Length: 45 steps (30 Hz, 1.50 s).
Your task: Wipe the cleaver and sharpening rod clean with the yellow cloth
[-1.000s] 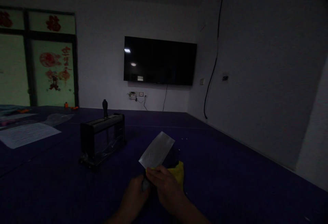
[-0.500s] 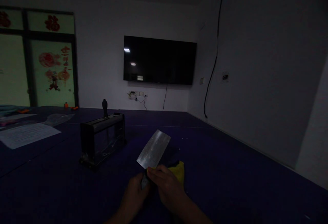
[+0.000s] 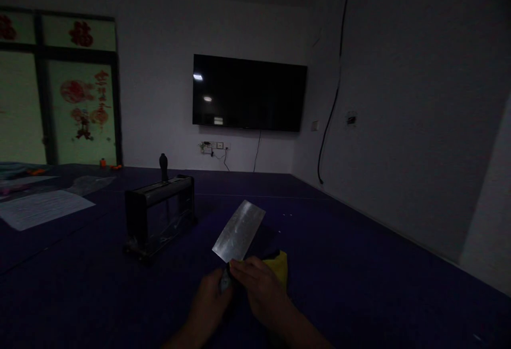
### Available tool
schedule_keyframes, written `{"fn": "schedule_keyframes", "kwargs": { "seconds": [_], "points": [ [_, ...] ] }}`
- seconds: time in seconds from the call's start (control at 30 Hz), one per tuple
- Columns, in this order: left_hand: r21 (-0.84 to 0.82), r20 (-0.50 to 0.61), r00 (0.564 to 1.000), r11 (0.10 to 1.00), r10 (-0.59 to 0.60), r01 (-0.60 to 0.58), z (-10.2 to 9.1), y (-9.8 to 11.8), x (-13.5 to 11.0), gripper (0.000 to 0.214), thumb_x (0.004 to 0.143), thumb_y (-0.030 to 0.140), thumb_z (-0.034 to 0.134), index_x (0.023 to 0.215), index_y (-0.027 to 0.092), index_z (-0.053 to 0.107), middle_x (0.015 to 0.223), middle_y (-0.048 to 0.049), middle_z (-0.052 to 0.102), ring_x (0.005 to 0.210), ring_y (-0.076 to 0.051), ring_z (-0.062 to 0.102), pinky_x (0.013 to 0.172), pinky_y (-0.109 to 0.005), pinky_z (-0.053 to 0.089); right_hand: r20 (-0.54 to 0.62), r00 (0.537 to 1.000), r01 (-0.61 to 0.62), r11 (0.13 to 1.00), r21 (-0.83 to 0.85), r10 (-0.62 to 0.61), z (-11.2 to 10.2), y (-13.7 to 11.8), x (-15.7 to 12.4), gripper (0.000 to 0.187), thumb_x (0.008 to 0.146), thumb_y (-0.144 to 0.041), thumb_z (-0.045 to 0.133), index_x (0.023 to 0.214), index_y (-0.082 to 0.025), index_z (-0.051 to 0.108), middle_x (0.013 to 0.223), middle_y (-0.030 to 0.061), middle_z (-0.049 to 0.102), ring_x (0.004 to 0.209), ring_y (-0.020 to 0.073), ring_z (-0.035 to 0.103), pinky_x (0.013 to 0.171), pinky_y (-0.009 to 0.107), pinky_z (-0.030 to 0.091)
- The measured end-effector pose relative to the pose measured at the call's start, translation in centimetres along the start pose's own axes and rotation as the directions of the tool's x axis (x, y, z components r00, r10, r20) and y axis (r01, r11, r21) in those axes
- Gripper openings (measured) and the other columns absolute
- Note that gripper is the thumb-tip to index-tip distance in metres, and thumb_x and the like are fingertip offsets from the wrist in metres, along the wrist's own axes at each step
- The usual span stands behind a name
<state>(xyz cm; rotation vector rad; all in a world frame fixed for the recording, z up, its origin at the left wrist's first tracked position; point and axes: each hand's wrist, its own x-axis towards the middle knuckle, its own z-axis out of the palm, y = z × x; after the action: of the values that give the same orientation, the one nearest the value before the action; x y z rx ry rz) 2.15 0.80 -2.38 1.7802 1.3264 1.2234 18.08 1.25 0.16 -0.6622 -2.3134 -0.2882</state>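
A cleaver [image 3: 239,230] with a broad rectangular metal blade points up and away from me in the head view. My left hand [image 3: 209,298] is closed around its grey handle, most of which the fingers hide. My right hand [image 3: 261,288] is closed on a yellow cloth [image 3: 280,267] with a dark edge. Its fingertips press the cloth at the lower end of the blade, close to the handle. How much cloth lies under the right fingers is hidden.
Left of the blade stands a black knife block [image 3: 159,216] with clear sides, a dark handle [image 3: 163,167] sticking up from it. Printed paper [image 3: 46,209] and clear plastic [image 3: 90,184] lie farther left on the dark blue surface [image 3: 359,285]. Small white bits lie right of the blade.
The cleaver blade has shifted very slightly up and left. Both hands keep their grip, and the cloth stays nearly in place.
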Motion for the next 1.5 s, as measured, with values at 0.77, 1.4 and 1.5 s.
{"fn": "schedule_keyframes", "kwargs": {
  "seconds": [0.77, 1.4, 1.5],
  "points": [
    [0.239, 0.117, 0.993, 0.97, 0.024, -0.052, -0.6, 2.6, -1.1, 0.026, 0.078, 0.034, 0.048, 0.085, 0.016, 0.065, 0.075, -0.0042, 0.067, 0.067, -0.017, 0.057, 0.059, -0.023, 0.036, -0.404, 0.914, -0.14, 0.961, -0.238, 0.033, -2.2, 3.8, -1.5, 0.058, 0.086, -0.001, 0.029, 0.139, -0.024, 0.029, 0.128, 0.0085, 0.054, 0.113, 0.0185, 0.051, 0.086, 0.039, 0.048],
    [0.339, 0.156, 0.988, 0.939, 0.008, -0.061, -0.8, 2.8, -1.5, 0.025, 0.078, 0.034, 0.049, 0.088, 0.018, 0.066, 0.078, -0.005, 0.066, 0.071, -0.017, 0.059, 0.062, -0.023, 0.036, -0.619, 0.763, -0.413, 0.876, -0.248, 0.185, -4.4, 5.5, -1.9, 0.057, 0.083, -0.003, 0.032, 0.135, -0.028, 0.038, 0.13, 0.006, 0.052, 0.103, 0.0219, 0.051, 0.085, 0.044, 0.045],
    [0.348, 0.144, 0.99, 0.935, 0.013, -0.062, -0.8, 2.8, -1.5, 0.026, 0.077, 0.033, 0.05, 0.09, 0.018, 0.066, 0.078, -0.0043, 0.066, 0.071, -0.017, 0.059, 0.061, -0.023, 0.036, -0.62, 0.766, -0.408, 0.874, -0.263, 0.171, -4.3, 5.6, -1.9, 0.057, 0.084, -0.004, 0.032, 0.135, -0.028, 0.038, 0.13, 0.006, 0.052, 0.102, 0.0215, 0.052, 0.085, 0.044, 0.045]
  ]
}}
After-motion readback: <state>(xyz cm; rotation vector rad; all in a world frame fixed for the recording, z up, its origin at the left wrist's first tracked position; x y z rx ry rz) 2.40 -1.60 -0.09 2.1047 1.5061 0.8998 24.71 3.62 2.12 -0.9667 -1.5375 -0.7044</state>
